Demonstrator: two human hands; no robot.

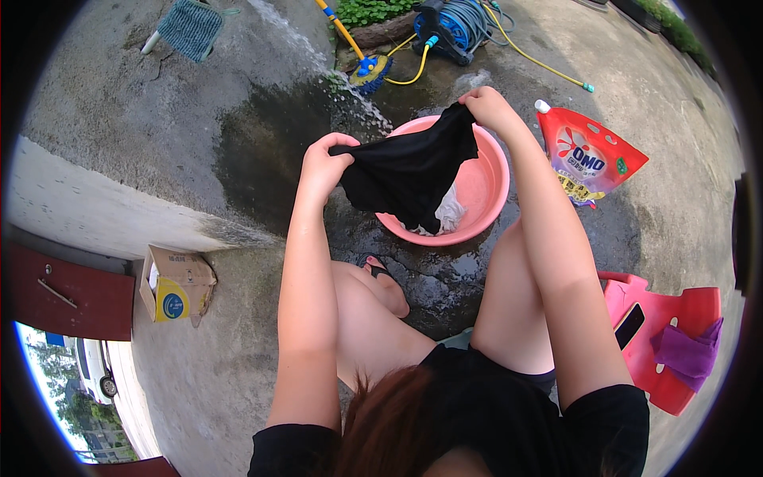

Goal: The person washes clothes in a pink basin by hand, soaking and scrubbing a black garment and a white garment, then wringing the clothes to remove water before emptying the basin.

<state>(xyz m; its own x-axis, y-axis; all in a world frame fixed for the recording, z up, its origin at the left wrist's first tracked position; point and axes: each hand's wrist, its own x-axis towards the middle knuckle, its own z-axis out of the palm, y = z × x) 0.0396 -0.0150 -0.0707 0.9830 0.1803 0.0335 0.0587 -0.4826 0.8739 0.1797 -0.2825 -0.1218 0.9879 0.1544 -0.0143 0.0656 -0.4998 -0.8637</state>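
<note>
A black cloth garment hangs stretched between my hands, over a round pink basin. My left hand pinches its left edge, outside the basin's rim. At the far right corner, my right hand grips the cloth above the basin's far rim. Beneath the garment, a white cloth lies bunched in the basin; the garment covers part of it. The garment's exact kind cannot be made out.
Right of the basin lies a red detergent pouch. A red plastic chair holds a phone and a purple cloth. Beyond are a brush and a hose reel. A cardboard box stands left, on wet-patched concrete.
</note>
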